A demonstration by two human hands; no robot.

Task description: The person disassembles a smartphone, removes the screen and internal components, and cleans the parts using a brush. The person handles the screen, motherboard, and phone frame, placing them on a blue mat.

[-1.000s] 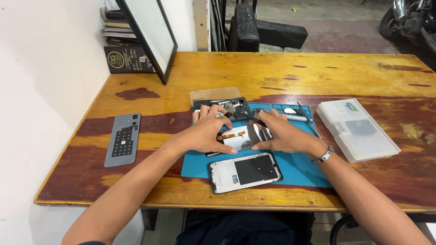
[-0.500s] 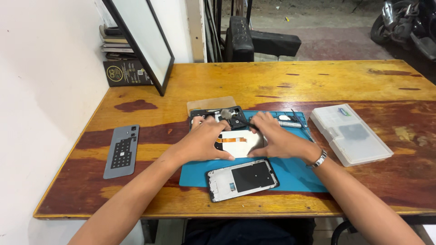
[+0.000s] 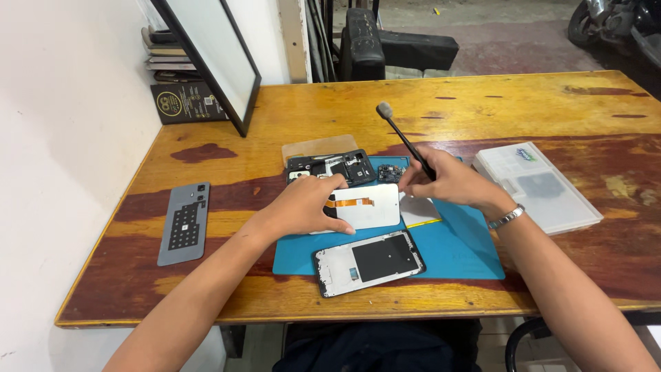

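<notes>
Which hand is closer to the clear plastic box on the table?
Right. The right hand, gripping a brush, sits just left of the clear plastic box; the left hand is farther away, resting on the white panel.

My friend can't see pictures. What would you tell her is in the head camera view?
A person's left hand steadies a white phone part on a blue mat while the right hand holds a thin black brush, bristles up. A black phone frame lies nearer on the mat, a clear plastic box to the right, a grey back cover far left.
</notes>
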